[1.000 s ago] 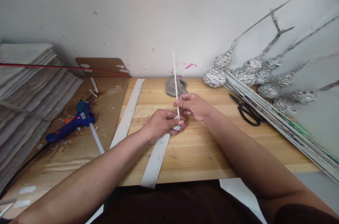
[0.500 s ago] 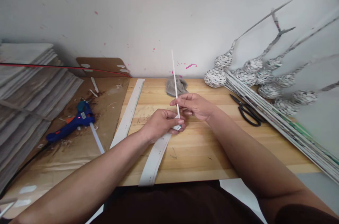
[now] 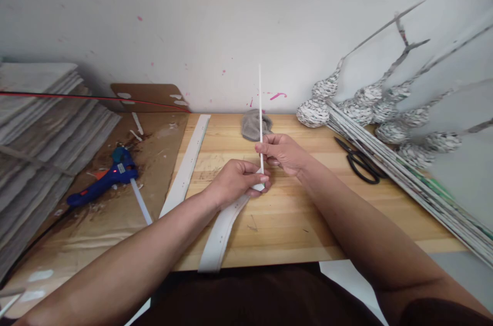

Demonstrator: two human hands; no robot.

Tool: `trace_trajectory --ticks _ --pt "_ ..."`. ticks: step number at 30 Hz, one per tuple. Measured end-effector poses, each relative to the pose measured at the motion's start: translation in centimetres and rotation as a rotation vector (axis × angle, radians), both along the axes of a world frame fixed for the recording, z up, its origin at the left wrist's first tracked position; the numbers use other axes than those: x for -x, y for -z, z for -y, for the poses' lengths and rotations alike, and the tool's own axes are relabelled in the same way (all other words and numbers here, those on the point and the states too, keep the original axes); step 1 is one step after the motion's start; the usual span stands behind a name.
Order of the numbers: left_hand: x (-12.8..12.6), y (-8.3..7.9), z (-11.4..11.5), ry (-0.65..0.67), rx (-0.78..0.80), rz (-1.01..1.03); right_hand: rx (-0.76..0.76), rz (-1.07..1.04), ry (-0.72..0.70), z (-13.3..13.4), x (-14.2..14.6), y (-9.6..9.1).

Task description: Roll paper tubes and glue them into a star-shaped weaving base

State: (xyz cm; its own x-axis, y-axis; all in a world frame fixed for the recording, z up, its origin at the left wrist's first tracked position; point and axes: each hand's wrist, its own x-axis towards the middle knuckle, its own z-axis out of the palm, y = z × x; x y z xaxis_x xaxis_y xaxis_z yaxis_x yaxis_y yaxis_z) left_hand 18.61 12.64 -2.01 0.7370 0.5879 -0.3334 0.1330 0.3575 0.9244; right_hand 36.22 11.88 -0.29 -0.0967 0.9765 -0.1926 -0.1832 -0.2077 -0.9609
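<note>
Pinching down at the middle of things, our left hand (image 3: 235,182) is closed up, thumb pressed over curled fingers on the end of a white strip (image 3: 219,236). Our right hand (image 3: 283,155) has thumb and forefinger nipped together on a thin white stick (image 3: 261,110), with the other fingers loosely curled, so it's not a full fist. The stick stands nearly upright between our hands, its foot meeting the strip at our left fingertips; we can't tell exactly how they join because the fingers hide it. Our guess is that the low grip steadies the joint while the higher one stops the stick from tipping.

The rest of the strip slopes down toward the table (image 3: 285,233) and the near edge, probably left loose so we've got slack. Another strip (image 3: 188,164) lies flat to our left, and a grey cloth (image 3: 251,126) sits just behind the stick. Farther left, the blue glue gun (image 3: 100,182) rests on cardboard (image 3: 162,161), likely to spare the wood from drips. Over right, black scissors (image 3: 361,164) lie beside a bundle of paper rods (image 3: 400,172), and woven paper gourds (image 3: 314,112) line the wall (image 3: 231,18).
</note>
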Motion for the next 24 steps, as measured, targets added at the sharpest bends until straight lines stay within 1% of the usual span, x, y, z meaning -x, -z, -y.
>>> trace_trajectory --ticks 1,4,5,9,10,13,14,18,19,22,23,24 --pt "0.01 0.01 0.0 -0.002 0.003 -0.002 0.005 -0.006 -0.009 -0.01 -0.01 0.01" --pt "0.05 0.06 -0.03 -0.022 0.011 -0.003 0.016 -0.021 -0.119 -0.02 -0.12 -0.04" --pt "0.06 0.07 -0.03 -0.025 0.011 -0.005 0.012 -0.022 -0.12 -0.03 -0.13 -0.05" --pt "0.09 0.11 0.0 -0.007 0.003 -0.011 -0.004 -0.017 0.006 -0.04 -0.09 -0.05" --pt "0.1 0.11 0.0 -0.006 0.002 -0.008 0.0 -0.02 -0.006 -0.04 -0.11 -0.03" --pt "0.13 0.13 -0.01 -0.009 -0.005 0.003 0.011 -0.026 -0.12 -0.06 -0.26 0.01" --pt "0.13 0.16 -0.01 -0.009 -0.006 0.005 0.01 -0.025 -0.133 -0.07 -0.31 0.03" --pt "0.11 0.25 0.03 -0.003 -0.018 0.0 0.008 -0.009 -0.021 -0.08 -0.37 0.01" --pt "0.1 0.25 0.04 -0.004 -0.021 0.002 0.013 -0.009 -0.025 -0.07 -0.37 -0.01" --pt "0.06 0.19 0.06 -0.008 -0.025 0.011 0.017 0.0 -0.124 0.0 -0.29 -0.12" --pt "0.05 0.16 0.06 -0.008 -0.028 0.008 0.015 0.007 -0.129 0.01 -0.2 -0.15" --pt "0.04 0.13 0.05 -0.008 -0.03 0.001 0.01 0.013 -0.106 0.02 -0.07 -0.17"
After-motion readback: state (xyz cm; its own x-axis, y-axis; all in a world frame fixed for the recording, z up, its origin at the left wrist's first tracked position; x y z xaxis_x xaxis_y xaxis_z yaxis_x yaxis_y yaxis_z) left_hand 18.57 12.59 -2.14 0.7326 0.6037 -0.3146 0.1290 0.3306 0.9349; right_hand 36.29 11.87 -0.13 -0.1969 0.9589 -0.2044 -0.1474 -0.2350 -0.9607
